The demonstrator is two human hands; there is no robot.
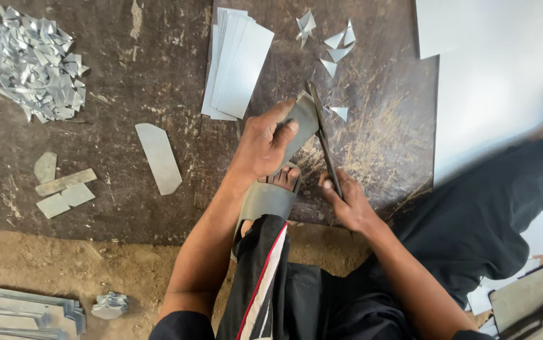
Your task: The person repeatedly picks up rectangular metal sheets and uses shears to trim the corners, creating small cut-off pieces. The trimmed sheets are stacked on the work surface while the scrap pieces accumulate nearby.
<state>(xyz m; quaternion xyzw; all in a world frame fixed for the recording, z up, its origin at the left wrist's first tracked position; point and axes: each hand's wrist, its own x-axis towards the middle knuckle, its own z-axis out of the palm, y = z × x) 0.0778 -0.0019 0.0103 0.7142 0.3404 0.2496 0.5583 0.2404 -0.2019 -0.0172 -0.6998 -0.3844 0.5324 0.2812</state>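
Trimming strip (302, 123) pinched in left hand (264, 146) at 12 o'clock of foot | right hand (347, 204) closed around shears (324, 140) | uncut stack (235, 62) waited at 11 o'clock | scraps (32, 62) piled at 10 o'clock

Scrap heap (32, 60) lies far left on the mat (385, 126); stacked strips (237, 63) behind the hands

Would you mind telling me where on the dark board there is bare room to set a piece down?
Bare board lies between the scrap heap and the stack of strips, and below the cut piece toward the dirt. It is crowded around the left hand, the right hand on the shears, and the triangular offcuts.
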